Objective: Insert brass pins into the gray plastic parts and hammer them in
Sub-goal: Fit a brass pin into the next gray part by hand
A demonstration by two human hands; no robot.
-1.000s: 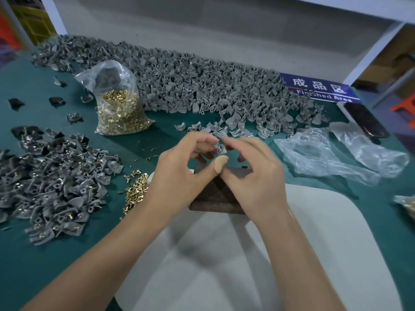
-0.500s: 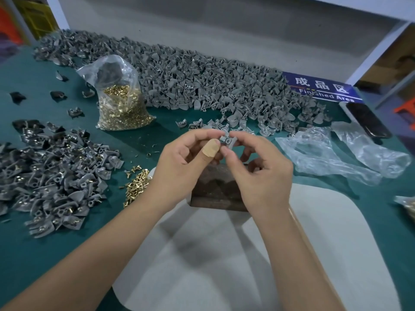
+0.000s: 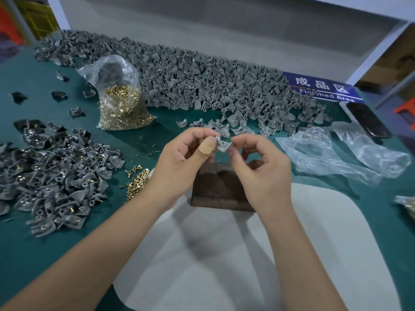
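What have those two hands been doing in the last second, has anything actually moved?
Both hands lifted the gray plastic part up off the dark block, and the right hand slid outward to the part's right edge. The left hand kept its pinch on the part throughout. The bag of brass pins, the loose pins and the piles of gray parts stayed where they were.

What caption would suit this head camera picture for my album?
Left hand and right hand pinch a small gray plastic part above a dark brown block, beside loose brass pins.
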